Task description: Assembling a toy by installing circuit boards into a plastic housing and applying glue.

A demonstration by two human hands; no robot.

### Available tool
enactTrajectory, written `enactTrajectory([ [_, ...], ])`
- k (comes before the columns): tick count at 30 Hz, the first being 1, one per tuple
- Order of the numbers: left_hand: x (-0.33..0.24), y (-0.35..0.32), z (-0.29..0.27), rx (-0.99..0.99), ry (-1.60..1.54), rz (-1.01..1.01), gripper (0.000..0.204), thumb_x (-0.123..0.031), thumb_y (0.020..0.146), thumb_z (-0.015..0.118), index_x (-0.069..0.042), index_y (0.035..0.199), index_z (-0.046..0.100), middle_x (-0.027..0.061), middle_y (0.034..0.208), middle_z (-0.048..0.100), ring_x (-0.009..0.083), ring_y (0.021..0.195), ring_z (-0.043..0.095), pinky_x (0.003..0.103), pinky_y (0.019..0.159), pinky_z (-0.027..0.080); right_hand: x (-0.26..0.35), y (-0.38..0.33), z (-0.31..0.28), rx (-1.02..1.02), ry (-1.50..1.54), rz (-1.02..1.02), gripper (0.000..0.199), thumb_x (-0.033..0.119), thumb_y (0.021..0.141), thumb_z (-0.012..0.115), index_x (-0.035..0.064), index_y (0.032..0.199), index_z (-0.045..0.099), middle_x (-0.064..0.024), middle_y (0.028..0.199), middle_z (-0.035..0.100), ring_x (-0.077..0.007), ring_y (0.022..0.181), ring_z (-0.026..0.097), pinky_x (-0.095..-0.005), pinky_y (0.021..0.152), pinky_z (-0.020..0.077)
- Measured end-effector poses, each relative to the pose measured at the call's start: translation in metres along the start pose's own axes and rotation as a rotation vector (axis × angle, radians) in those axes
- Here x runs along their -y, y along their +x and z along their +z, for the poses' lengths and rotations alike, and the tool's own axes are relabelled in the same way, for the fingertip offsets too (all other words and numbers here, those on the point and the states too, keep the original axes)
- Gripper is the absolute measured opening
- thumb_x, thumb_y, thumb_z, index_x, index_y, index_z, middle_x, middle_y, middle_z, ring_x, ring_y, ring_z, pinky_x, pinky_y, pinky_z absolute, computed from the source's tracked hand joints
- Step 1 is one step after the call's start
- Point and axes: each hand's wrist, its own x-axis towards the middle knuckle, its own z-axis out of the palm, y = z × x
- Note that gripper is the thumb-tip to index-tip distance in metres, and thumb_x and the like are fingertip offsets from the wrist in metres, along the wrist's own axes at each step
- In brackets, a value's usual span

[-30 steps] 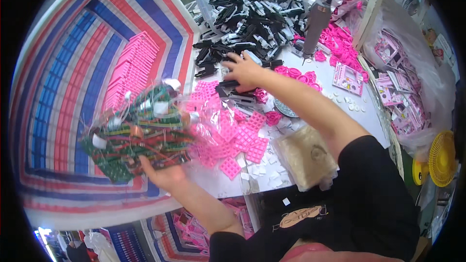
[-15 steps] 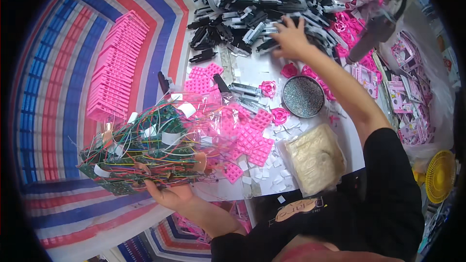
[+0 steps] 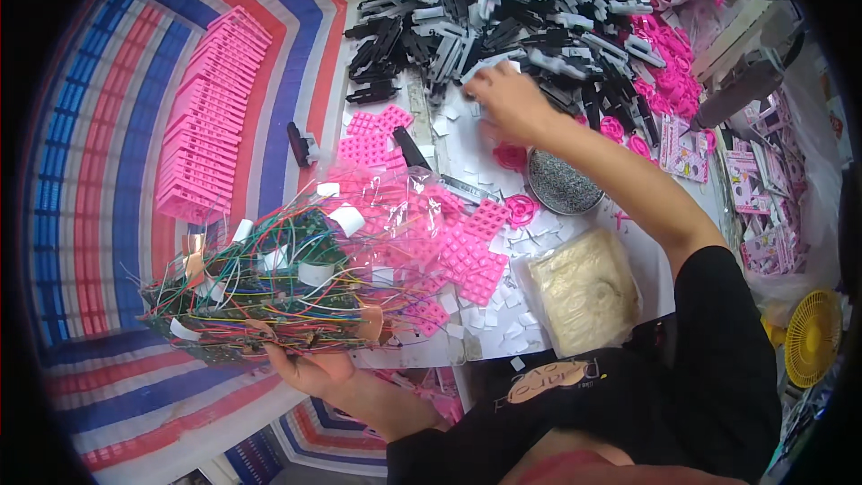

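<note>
Right hand [image 3: 510, 99]: shifted leftward and nearer the body since half a second ago; it now hangs beyond and left of the round tin [image 3: 564, 184], over the near edge of the black-and-white parts [image 3: 449, 45]. Its fingers bend downward, blurred; I cannot tell whether they pinch a piece.
Wired circuit boards [image 3: 269, 301]: a stacked bundle well left of the tin, raised at the table edge, coloured leads sprawling toward the tin.
Left hand [image 3: 314, 373]: left of the tin and closer to the body, clasping the bundle's lower edge from beneath, the far fingers hidden.
Handling the bundle: best kept level and supported under the boards rather than by the leads, which look easy to snag or tug loose.
Clear plastic film [image 3: 409, 216]: between bundle and tin, by the lead ends; worth keeping the wires free of it.
Pink keypad sheets [image 3: 474, 274]: left of the tin, partly behind film and wires.
Reaching over: a high forearm seems wise, since the right one crosses just beyond the tin and could knock it.
Wrapped pale block [image 3: 584, 292]: on the body side of the tin.
Pink frames [image 3: 215, 117]: a row far left of the tin.
</note>
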Motion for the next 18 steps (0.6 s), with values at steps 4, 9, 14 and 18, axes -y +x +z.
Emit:
enactTrajectory([
  [4,0.003,0.011,-0.014,0.144,-0.058,-0.078,0.054,-0.028,0.098,0.055,-0.011,0.148,0.044,0.0099,0.149,0.046,0.0282,0.132,0.048,0.051,0.114,0.035,0.055,-0.02,0.011,0.539,0.323,-0.025,0.055,0.032,0.073,0.075,0.0083,0.121,0.06,-0.0143,0.096,0.071,-0.0333,0.092,0.068,-0.0442,0.081,0.0531],
  [9,-0.003,0.008,-0.012,0.275,-0.038,-0.094,0.054,-0.027,0.097,0.058,-0.012,0.148,0.043,0.01,0.147,0.049,0.0274,0.131,0.049,0.051,0.113,0.036,0.02,0.002,0.017,0.365,0.578,0.099,0.05,0.025,0.069,0.077,0.0072,0.114,0.065,-0.0142,0.096,0.07,-0.0256,0.088,0.067,-0.036,0.076,0.0533],
  [14,-0.013,0.001,-0.018,0.29,-0.022,-0.07,0.055,-0.027,0.097,0.059,-0.009,0.146,0.043,0.0115,0.144,0.051,0.0278,0.129,0.05,0.051,0.111,0.037,-0.051,0.039,-0.041,0.163,-0.088,0.427,0.054,0.016,0.068,0.076,0.0077,0.12,0.063,-0.014,0.106,0.067,-0.0342,0.102,0.065,-0.0451,0.085,0.0539],
  [18,-0.007,0.001,-0.021,0.218,-0.028,-0.089,0.056,-0.03,0.099,0.056,-0.01,0.149,0.04,0.0102,0.146,0.049,0.0286,0.129,0.049,0.052,0.111,0.037,-0.009,0.094,-0.021,-0.183,-0.096,0.032,0.051,0.019,0.069,0.075,0.0118,0.118,0.063,-0.0109,0.113,0.061,-0.0366,0.111,0.054,-0.0459,0.089,0.051],
])
